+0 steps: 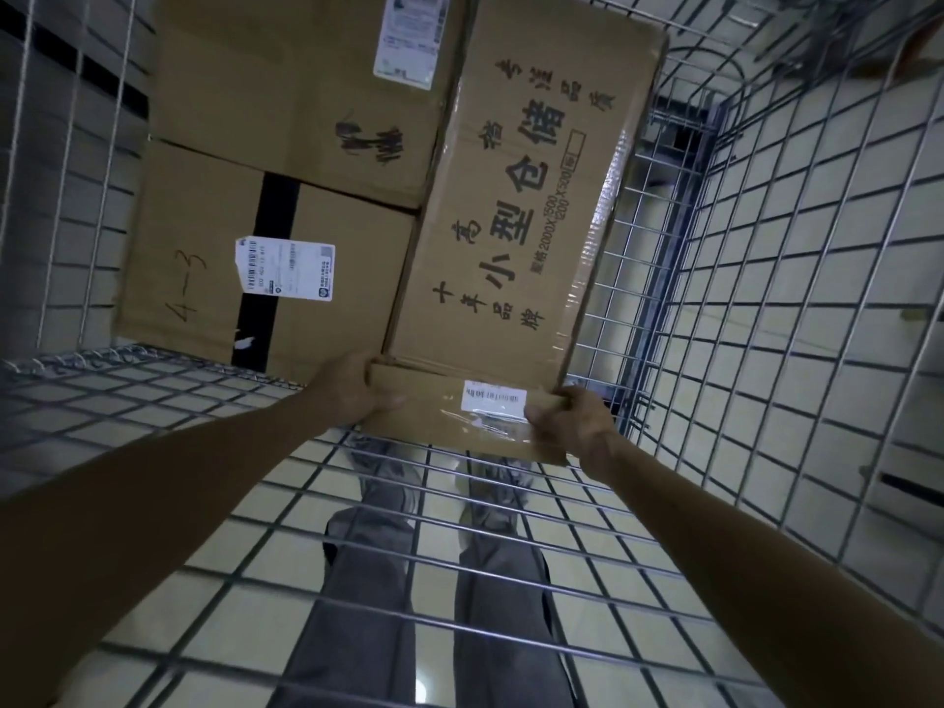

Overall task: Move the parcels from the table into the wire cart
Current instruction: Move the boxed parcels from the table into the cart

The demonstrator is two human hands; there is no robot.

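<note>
Fingers [389,401] on both my hands are curling round the near end of the long printed carton [516,196] right now, so I'm holding it by one short end only. My left hand [352,388] is gripping the left corner and my right hand [577,426] is wrapping the right one, thumbs on top. What's mattering here is the long axis: it's running straight away from me, with the far end pointing deep into the wire cart [766,247] and the near end at the cart's near side. It's lying just right of the 4-3 carton [204,278] and the labelled carton [286,84] behind that, and seems to be touching their edge. Both hands are about equally near, so I'm guessing it's going down lengthwise into the gap along the right wall.
</note>
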